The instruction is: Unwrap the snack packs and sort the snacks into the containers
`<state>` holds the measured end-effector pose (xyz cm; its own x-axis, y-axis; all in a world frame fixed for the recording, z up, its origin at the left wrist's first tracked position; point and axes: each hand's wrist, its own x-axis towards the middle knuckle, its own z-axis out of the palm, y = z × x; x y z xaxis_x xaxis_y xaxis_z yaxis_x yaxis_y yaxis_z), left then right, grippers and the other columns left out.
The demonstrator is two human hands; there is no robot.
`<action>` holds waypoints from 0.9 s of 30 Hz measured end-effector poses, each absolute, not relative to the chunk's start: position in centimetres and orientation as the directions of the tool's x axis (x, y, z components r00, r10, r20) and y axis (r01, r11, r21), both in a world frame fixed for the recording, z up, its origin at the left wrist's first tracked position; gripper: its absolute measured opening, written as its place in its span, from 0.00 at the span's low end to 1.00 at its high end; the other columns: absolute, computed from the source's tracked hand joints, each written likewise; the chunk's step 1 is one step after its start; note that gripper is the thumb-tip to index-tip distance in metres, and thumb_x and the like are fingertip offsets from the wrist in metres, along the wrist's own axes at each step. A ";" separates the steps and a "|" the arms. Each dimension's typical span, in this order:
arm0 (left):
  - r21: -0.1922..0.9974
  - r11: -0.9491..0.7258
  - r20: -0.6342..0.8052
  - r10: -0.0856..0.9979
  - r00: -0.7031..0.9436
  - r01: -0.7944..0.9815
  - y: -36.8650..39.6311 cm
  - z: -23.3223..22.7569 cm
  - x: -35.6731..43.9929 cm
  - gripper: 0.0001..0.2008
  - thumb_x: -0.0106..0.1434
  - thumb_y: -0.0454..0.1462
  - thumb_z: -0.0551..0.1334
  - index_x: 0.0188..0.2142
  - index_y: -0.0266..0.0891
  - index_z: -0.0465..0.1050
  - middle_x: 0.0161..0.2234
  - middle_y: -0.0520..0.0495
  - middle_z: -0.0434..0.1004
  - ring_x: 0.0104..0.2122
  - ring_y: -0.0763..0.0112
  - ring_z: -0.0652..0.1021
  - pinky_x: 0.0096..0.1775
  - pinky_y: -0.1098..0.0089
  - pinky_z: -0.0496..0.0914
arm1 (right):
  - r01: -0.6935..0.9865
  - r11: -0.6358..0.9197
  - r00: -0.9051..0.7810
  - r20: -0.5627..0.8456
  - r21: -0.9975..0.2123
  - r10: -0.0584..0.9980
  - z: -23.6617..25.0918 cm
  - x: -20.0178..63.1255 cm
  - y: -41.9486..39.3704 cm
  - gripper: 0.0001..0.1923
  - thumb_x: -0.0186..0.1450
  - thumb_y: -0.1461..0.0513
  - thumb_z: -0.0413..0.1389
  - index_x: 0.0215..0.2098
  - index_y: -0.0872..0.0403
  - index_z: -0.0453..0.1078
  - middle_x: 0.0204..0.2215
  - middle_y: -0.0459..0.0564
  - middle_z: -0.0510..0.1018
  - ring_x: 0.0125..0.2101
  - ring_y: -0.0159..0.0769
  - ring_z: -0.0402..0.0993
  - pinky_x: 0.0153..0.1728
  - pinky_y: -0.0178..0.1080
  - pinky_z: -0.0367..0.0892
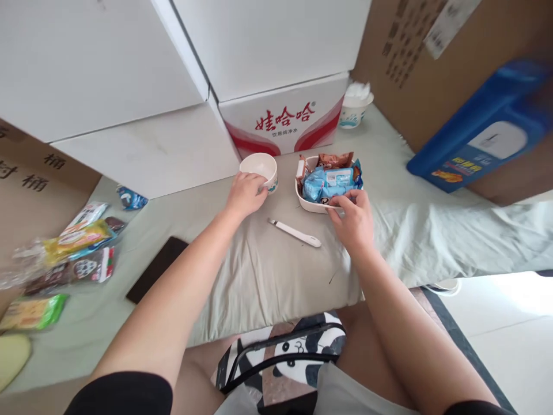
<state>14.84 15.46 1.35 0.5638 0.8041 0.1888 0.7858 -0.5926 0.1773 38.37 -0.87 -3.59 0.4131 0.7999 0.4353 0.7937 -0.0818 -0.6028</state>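
My left hand (247, 195) is closed on the near rim of a white paper bowl (259, 163) with a teal pattern near its base. No contents show in the part of the bowl I can see. To the right, a white oval container (311, 206) holds several snack packets, light blue ones (322, 183) in front and brown ones (334, 161) behind. The fingers of my right hand (352, 219) grip this container's near right edge, partly hiding it. Between my hands lies a white utility knife (295, 233), its metal tip pointing left.
White cartons (280, 49) rise behind. A second paper bowl (353, 112) with white tissue stands at back right, beside a large blue bottle (479, 135) and a brown carton (415, 52). At left lie a dark phone-like slab (158, 269) and several snack packets (78, 242).
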 end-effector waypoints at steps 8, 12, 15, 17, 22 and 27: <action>0.391 -0.756 0.437 0.655 0.617 0.525 12.6 1.5 23.6 0.14 0.68 0.36 0.61 0.51 0.42 0.79 0.60 0.35 0.74 0.63 0.46 0.71 0.66 0.46 0.63 | 0.740 -0.445 0.662 0.427 -0.505 0.616 -4.1 44.4 -2.9 0.13 0.66 0.56 0.56 0.44 0.51 0.80 0.40 0.57 0.69 0.44 0.50 0.66 0.46 0.51 0.66; 0.420 -0.688 0.399 0.726 0.560 0.592 11.8 1.5 22.3 0.16 0.69 0.37 0.62 0.56 0.43 0.76 0.66 0.35 0.63 0.69 0.46 0.64 0.67 0.45 0.63 | 0.741 -0.566 0.657 0.213 -0.361 0.723 -1.5 45.4 -1.5 0.17 0.72 0.54 0.51 0.51 0.49 0.77 0.38 0.55 0.77 0.39 0.45 0.70 0.39 0.43 0.62; 0.478 -0.563 0.269 0.824 0.498 0.674 11.9 1.1 20.8 0.18 0.69 0.38 0.63 0.58 0.43 0.74 0.67 0.33 0.57 0.70 0.43 0.62 0.63 0.45 0.68 | 0.708 -0.658 0.690 0.054 -0.258 0.721 0.1 46.6 -0.1 0.21 0.73 0.52 0.48 0.58 0.48 0.73 0.38 0.55 0.81 0.37 0.47 0.73 0.38 0.43 0.62; 0.513 -0.520 0.204 0.847 0.491 0.683 12.1 0.9 20.2 0.18 0.70 0.39 0.62 0.58 0.44 0.73 0.66 0.34 0.58 0.69 0.45 0.65 0.60 0.49 0.72 | 0.703 -0.677 0.697 0.021 -0.218 0.717 0.5 47.4 0.6 0.23 0.74 0.51 0.46 0.61 0.48 0.71 0.40 0.58 0.82 0.38 0.50 0.76 0.39 0.45 0.64; 0.540 -0.495 0.121 0.846 0.519 0.681 12.5 0.8 20.5 0.17 0.71 0.40 0.61 0.57 0.45 0.71 0.63 0.38 0.64 0.55 0.55 0.78 0.51 0.54 0.76 | 0.712 -0.668 0.687 0.015 -0.217 0.727 0.5 49.0 2.7 0.25 0.73 0.52 0.46 0.63 0.52 0.68 0.45 0.64 0.81 0.43 0.56 0.79 0.43 0.51 0.70; 0.570 -0.493 0.147 0.848 0.509 0.657 12.7 0.6 21.8 0.13 0.70 0.39 0.61 0.53 0.42 0.72 0.62 0.37 0.65 0.54 0.57 0.78 0.53 0.55 0.74 | 0.701 -0.666 0.696 0.041 -0.254 0.717 0.8 51.0 6.9 0.22 0.73 0.54 0.49 0.62 0.52 0.69 0.51 0.64 0.80 0.50 0.57 0.79 0.49 0.54 0.70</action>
<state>21.76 12.68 0.56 0.5089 0.8482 0.1469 0.6573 -0.4931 0.5699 51.05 6.87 0.80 0.6960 0.7168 0.0408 0.7011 -0.6663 -0.2541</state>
